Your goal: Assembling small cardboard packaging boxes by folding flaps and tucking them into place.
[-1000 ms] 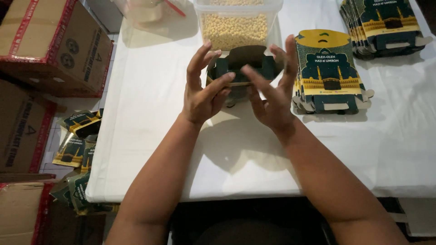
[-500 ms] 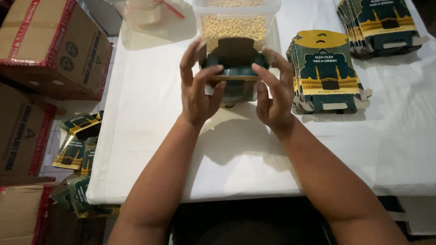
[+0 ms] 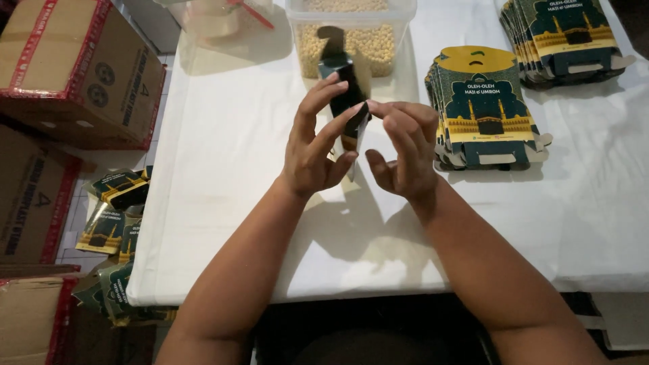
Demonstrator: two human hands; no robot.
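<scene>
Fingers: left hand (image 3: 312,145) and right hand (image 3: 403,147) pinch a dark green carton (image 3: 346,101) between fingertips, frame centre.
Surface: white tablecloth (image 3: 230,149); clear tub of beans (image 3: 351,40) above, flat carton stack (image 3: 483,108) at right.
Room: cardboard box (image 3: 74,67) upper left.
Pose: forearms rise from bottom edge.

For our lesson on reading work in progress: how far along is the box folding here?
Done: some finished green boxes lie on the floor left of the table. In hand: the left hand and right hand hold one dark carton, partly folded, above the white table. Left: two stacks of flat cartons, one near, one farther; the tub of pale beans remains full.
</scene>
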